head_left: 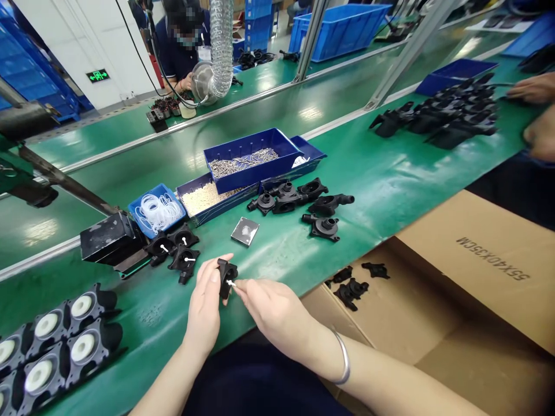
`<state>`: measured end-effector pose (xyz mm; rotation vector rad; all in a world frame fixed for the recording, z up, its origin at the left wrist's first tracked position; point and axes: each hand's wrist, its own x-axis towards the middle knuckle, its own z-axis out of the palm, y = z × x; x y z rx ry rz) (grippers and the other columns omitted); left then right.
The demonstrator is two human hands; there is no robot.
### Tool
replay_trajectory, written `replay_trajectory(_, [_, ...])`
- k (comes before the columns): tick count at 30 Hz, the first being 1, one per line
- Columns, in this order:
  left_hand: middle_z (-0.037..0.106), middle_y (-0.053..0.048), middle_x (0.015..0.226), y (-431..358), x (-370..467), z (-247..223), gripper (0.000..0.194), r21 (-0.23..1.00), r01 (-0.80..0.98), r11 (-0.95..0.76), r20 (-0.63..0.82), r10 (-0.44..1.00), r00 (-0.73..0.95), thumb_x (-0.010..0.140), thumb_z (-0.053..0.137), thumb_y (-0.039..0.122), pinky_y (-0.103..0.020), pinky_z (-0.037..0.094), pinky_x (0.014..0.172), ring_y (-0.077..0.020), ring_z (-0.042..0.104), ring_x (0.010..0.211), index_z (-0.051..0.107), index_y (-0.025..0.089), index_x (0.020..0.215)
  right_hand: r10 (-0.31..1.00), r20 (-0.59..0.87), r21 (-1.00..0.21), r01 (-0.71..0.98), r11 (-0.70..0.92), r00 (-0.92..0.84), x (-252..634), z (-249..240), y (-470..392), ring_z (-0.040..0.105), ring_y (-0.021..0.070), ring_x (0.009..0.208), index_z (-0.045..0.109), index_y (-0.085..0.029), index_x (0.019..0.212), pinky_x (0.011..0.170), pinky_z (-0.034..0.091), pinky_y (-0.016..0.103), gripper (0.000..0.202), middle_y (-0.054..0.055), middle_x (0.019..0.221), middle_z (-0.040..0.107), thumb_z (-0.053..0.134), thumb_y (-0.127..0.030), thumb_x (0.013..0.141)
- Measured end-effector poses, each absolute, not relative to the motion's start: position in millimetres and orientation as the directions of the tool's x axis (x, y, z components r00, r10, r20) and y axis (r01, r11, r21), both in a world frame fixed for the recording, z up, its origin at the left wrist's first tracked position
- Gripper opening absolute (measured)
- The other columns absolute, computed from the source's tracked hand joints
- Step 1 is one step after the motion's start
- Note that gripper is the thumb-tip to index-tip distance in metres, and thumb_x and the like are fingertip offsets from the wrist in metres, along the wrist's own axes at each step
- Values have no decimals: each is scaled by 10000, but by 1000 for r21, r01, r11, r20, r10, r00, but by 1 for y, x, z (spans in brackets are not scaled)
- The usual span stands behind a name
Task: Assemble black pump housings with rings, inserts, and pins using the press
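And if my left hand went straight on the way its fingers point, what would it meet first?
Your left hand would probably meet the small square plate on the green work surface first, though the hand may be high enough to pass over; depth is unclear here.

One cam only, head-worn: looks fwd & down from above the wearer's dk clothing (255, 384), over the grn bench (281, 257). View is wide and sits tilted – bench lines climb L to R. L hand (206, 300) & R hand (271, 303) show close up, just below ctr, w/ forearms coming in from btm edge. Cardboard box (472, 254) is seen from above, lower R. Far end of view reaches across to a person (184, 43) & wall (117, 55) up top – both well beyond the hands.
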<state>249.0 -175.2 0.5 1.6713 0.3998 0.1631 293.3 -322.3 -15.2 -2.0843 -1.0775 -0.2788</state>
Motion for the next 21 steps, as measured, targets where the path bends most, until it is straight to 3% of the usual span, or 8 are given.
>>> replay_trajectory(8, [574, -67, 1097, -171, 253, 5, 389, 958, 153, -241, -77, 298, 951, 1009, 406, 451, -277, 443, 641, -198, 530, 849, 697, 260, 1182, 633, 513, -513, 798, -317, 581, 295, -24, -318, 598, 190, 643, 552, -188, 865, 620, 460, 315, 260, 57, 706, 621, 361, -128, 1031])
replay_trajectory(11, [559, -64, 1049, -172, 257, 3, 388, 960, 160, -228, -90, 289, 953, 1006, 408, 441, -290, 451, 652, -189, 520, 785, 691, 251, 1193, 640, 510, -512, 801, -311, 575, 298, -33, -315, 589, 194, 646, 548, -197, 860, 618, 459, 319, 288, 59, 703, 621, 324, -116, 1021])
replay_trajectory(14, [540, -68, 1060, -170, 260, -1, 394, 936, 163, -312, -72, 283, 956, 1010, 392, 426, -320, 485, 733, -187, 533, 789, 658, 238, 1232, 618, 495, -587, 760, -281, 611, 307, -39, -312, 588, 191, 634, 541, -194, 857, 610, 456, 316, 281, 55, 699, 622, 324, -145, 1029])
replay_trajectory(16, [531, -82, 1133, -165, 262, 0, 400, 897, 142, -419, -39, 245, 969, 990, 449, 418, -368, 494, 886, -219, 569, 943, 593, 239, 1317, 602, 443, -717, 666, -207, 664, 317, -37, -312, 593, 173, 621, 545, -191, 873, 622, 468, 300, 256, 37, 698, 627, 353, -196, 1043])
replay_trajectory(18, [493, -97, 1291, -156, 263, 5, 526, 871, 114, -477, -45, 154, 987, 947, 552, 414, -412, 471, 1005, -255, 551, 1140, 462, 277, 1446, 611, 328, -868, 485, -105, 720, 328, -30, -314, 599, 141, 589, 558, -193, 886, 640, 485, 273, 234, -3, 657, 617, 403, -259, 1049])
replay_trajectory(21, [397, -87, 1500, -141, 267, 13, 666, 867, 73, -492, -79, 9, 997, 917, 623, 413, -427, 472, 1046, -279, 481, 1316, 340, 359, 1517, 659, 128, -989, 144, 30, 741, 340, -17, -320, 597, 105, 519, 568, -192, 871, 589, 489, 235, 252, -39, 613, 612, 492, -378, 1024])
